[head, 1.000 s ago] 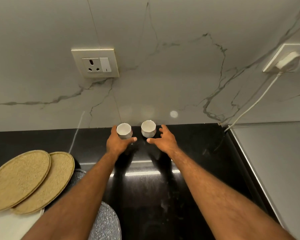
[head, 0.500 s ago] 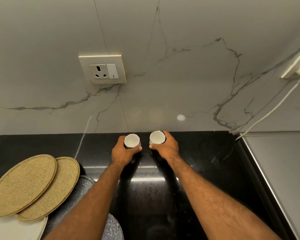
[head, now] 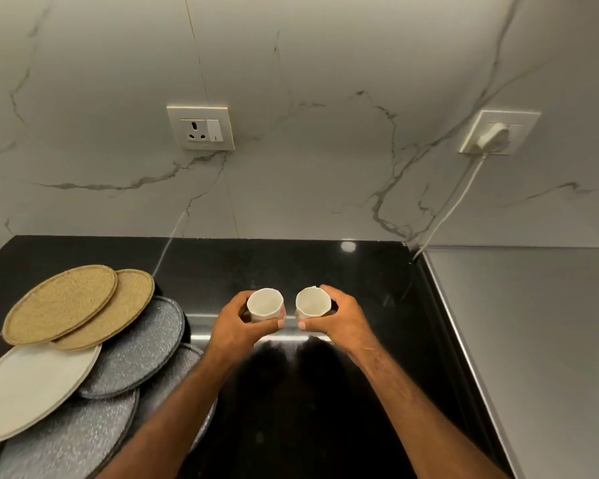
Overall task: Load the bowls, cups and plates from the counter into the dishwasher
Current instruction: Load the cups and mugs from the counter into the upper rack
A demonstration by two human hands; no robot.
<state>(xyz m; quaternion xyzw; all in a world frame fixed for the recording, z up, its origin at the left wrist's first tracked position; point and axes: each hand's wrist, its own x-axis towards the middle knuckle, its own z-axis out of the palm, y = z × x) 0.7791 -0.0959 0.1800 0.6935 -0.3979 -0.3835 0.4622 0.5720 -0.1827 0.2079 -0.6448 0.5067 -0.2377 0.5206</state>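
Over the glossy black stone bench: a two-handed hold.
Note the left grip curled round a small white ceramic cup; the right grip clasps the twin white cup (mouths upward, side by side, just apart). Speckled grey round plates lie overlapped at left.

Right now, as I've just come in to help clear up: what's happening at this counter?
A person stands at the black counter with a small white cup in each hand: the left hand grips the left cup, the right hand grips the right cup, side by side. To the left, tan woven discs, a white plate and grey speckled plates lie overlapping, untouched. No dishwasher is in view.
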